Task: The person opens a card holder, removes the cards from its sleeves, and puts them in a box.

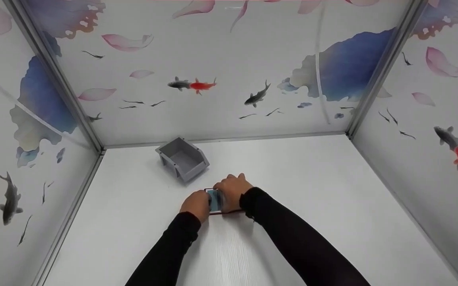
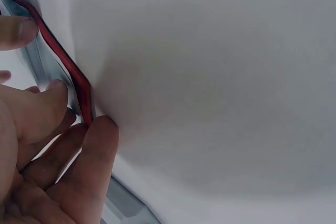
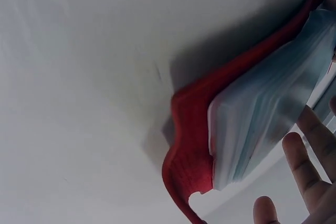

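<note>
A red card holder with a stack of clear, bluish plastic sleeves lies opened out above the white tabletop. In the head view, both hands are at it, just in front of a grey bin. My left hand pinches one end of the holder, thumb on the sleeve side and fingers behind the red cover. On the other side is my right hand, its fingers extended and spread beside the sleeves. Part of the holder is hidden beneath the hands in the head view.
An open grey plastic bin stands on the white table, beyond the hands and slightly left. Panels with painted fish and petals wall the table at the back, left and right.
</note>
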### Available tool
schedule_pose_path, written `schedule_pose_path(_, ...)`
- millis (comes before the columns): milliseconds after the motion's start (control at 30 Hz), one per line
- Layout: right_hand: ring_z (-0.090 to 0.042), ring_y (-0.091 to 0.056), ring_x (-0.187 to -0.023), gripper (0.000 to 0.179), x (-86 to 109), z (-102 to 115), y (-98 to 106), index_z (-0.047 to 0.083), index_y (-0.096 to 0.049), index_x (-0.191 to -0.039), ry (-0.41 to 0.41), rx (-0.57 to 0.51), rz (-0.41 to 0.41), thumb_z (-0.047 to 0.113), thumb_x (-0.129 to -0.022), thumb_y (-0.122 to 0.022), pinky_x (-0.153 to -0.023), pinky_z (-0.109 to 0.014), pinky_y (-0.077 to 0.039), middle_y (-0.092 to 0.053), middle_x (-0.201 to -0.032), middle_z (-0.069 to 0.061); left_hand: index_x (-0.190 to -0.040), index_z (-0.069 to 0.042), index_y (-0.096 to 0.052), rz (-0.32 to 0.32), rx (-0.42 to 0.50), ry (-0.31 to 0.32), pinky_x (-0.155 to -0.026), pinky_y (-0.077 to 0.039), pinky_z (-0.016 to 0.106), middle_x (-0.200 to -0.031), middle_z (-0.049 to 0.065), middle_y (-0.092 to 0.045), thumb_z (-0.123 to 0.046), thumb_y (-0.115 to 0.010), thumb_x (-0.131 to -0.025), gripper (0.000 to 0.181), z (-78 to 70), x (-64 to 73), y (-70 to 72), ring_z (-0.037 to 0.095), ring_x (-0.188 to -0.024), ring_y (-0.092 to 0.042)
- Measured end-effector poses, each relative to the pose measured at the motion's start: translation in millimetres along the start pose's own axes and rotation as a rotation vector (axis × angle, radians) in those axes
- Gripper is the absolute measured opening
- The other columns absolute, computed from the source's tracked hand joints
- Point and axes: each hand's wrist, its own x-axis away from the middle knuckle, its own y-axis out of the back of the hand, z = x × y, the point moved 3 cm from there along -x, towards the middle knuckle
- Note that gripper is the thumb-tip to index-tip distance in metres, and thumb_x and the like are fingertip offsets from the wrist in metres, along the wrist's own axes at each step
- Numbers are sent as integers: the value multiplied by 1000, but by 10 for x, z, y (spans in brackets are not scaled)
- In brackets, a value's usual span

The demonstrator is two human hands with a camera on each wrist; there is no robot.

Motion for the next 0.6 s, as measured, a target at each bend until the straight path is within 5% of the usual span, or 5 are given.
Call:
schedule_pose_path(300,-28,-72,-122,80,-35,14,18,24,-71,-150,17,73,24,49,-79,-99,-117,-71,-51,-83,-128,-3,-107,0,-80,-4,22,11,-93,-64,46,-105,15,-81,5,-79,-98,10,58,-24,-44,25,-92,-74)
schedule_pose_path(600,-28,-72,-123,82,-32,-7,27,23,-68,-149,30,64,17,47,-78,-101,-116,-65,-52,-82,-131,-4,-109,-1,-80,-2,30,-15,-95,-64,46,-107,15,-81,5,-78,-98,13,71,-33,-80,25,-95,-75)
